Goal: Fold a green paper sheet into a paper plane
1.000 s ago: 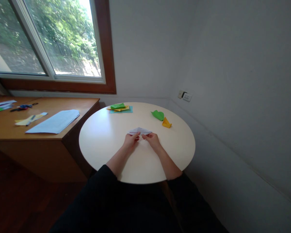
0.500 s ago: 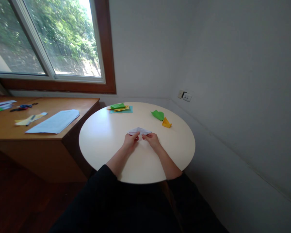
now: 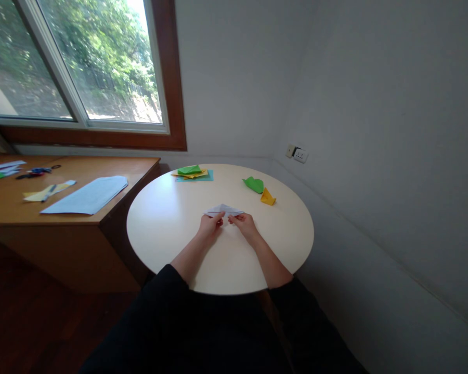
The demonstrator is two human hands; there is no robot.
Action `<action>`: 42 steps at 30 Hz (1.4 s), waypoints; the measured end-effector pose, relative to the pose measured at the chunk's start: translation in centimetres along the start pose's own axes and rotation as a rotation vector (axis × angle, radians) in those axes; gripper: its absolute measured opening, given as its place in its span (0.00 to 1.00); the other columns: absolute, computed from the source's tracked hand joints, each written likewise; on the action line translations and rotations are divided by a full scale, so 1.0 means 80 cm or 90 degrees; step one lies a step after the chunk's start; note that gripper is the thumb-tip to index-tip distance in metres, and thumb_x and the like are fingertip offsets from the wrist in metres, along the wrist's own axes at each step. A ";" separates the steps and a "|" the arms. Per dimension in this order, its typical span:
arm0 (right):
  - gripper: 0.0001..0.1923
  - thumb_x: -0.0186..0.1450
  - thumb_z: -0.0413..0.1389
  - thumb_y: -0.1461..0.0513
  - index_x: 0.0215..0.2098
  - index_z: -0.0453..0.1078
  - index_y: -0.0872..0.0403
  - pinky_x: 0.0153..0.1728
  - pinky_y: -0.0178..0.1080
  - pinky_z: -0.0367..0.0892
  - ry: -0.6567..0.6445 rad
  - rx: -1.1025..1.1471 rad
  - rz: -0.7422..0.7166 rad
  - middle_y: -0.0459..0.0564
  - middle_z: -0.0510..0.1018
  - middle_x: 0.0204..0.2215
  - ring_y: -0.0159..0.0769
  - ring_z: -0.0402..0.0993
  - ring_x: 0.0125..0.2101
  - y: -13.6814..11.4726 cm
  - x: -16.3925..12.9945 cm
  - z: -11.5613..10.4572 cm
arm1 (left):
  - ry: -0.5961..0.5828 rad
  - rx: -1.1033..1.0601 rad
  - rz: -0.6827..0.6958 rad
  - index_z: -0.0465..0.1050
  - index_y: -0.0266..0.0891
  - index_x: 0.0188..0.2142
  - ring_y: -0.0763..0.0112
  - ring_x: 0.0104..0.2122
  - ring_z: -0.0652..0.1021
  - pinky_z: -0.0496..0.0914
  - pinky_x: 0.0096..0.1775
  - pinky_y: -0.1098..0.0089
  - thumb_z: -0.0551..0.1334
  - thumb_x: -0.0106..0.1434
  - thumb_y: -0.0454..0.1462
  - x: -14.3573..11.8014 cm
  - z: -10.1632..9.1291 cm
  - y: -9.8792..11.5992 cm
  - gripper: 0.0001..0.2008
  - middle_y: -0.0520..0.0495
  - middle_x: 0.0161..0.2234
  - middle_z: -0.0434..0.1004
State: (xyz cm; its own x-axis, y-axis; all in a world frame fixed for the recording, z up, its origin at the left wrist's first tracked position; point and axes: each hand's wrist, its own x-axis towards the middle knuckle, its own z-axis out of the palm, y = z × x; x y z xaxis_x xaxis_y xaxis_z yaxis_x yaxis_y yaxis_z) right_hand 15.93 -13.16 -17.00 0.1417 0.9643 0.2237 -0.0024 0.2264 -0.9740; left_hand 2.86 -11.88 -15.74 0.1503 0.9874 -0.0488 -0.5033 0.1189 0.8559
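A small folded sheet of white paper (image 3: 223,208), roughly triangular with its peak pointing away from me, is held over the middle of the round white table (image 3: 159,228). My left hand (image 3: 210,224) pinches its near left edge between thumb and fingers. On the near right edge, my right hand (image 3: 243,223) grips it in the same way. Both hands partly cover the paper's lower edge. Beyond them to the right lie a green folded paper (image 3: 254,184) and a yellow folded paper (image 3: 268,197).
A stack of green, yellow and blue papers (image 3: 193,174) sits at the table's far left. To the left, a wooden desk (image 3: 132,169) carries a pile of white sheets (image 3: 89,196), a pen on yellowish paper (image 3: 49,192) and scissors (image 3: 37,172). Walls stand behind and right.
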 end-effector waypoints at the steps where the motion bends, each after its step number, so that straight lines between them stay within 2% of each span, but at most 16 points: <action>1: 0.17 0.44 0.63 0.51 0.24 0.72 0.56 0.30 0.39 0.64 0.000 0.001 0.001 0.48 0.76 0.20 0.34 0.70 0.24 0.000 0.000 0.000 | 0.000 0.000 -0.001 0.70 0.33 0.24 0.80 0.19 0.66 0.60 0.25 0.74 0.73 0.36 0.39 0.000 0.000 0.000 0.17 0.52 0.20 0.69; 18: 0.18 0.45 0.62 0.49 0.22 0.73 0.56 0.30 0.38 0.63 -0.006 -0.010 0.007 0.49 0.76 0.20 0.34 0.70 0.23 -0.005 -0.001 -0.001 | 0.016 -0.006 -0.008 0.70 0.33 0.24 0.79 0.20 0.68 0.61 0.25 0.74 0.72 0.37 0.37 0.000 0.001 0.000 0.16 0.52 0.21 0.70; 23: 0.13 0.49 0.60 0.53 0.26 0.75 0.55 0.30 0.36 0.61 -0.025 -0.009 0.017 0.47 0.76 0.21 0.32 0.69 0.25 -0.014 -0.006 -0.005 | 0.059 -0.042 0.002 0.67 0.34 0.25 0.81 0.19 0.67 0.62 0.25 0.76 0.72 0.38 0.36 0.005 -0.009 0.012 0.17 0.55 0.19 0.67; 28: 0.12 0.48 0.59 0.56 0.26 0.75 0.55 0.30 0.36 0.60 -0.016 0.002 0.040 0.46 0.76 0.21 0.31 0.68 0.24 -0.014 -0.006 -0.008 | 0.087 -0.082 -0.014 0.65 0.35 0.25 0.83 0.18 0.67 0.62 0.24 0.77 0.69 0.43 0.34 0.010 -0.021 0.026 0.13 0.56 0.19 0.66; 35: 0.12 0.49 0.59 0.55 0.25 0.74 0.55 0.27 0.35 0.60 0.024 0.022 0.037 0.46 0.74 0.18 0.30 0.66 0.22 -0.007 -0.003 -0.007 | 0.040 -0.099 -0.085 0.66 0.35 0.23 0.81 0.18 0.68 0.66 0.24 0.78 0.65 0.48 0.30 0.008 -0.018 0.028 0.07 0.54 0.17 0.66; 39: 0.13 0.47 0.59 0.54 0.26 0.74 0.55 0.27 0.35 0.61 0.041 0.030 0.037 0.46 0.75 0.21 0.31 0.67 0.23 -0.007 -0.001 -0.006 | -0.018 -0.097 -0.114 0.69 0.33 0.26 0.78 0.22 0.73 0.67 0.24 0.78 0.64 0.48 0.29 0.002 -0.013 0.027 0.05 0.48 0.23 0.72; 42: 0.13 0.47 0.60 0.54 0.25 0.74 0.55 0.25 0.34 0.59 0.048 0.030 0.039 0.45 0.75 0.20 0.30 0.65 0.22 -0.008 -0.001 -0.006 | -0.043 -0.096 -0.121 0.70 0.32 0.27 0.73 0.27 0.76 0.70 0.29 0.76 0.63 0.49 0.27 0.000 -0.012 0.027 0.04 0.43 0.28 0.75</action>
State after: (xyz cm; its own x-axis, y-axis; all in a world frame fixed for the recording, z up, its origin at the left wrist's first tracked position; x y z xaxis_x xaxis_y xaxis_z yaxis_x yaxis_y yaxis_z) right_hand 16.43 -13.46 -16.46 0.2135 0.9639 0.1591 -0.0591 0.1753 -0.9827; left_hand 0.93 -11.51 -14.37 0.3079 0.9374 -0.1629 -0.5808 0.3208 0.7482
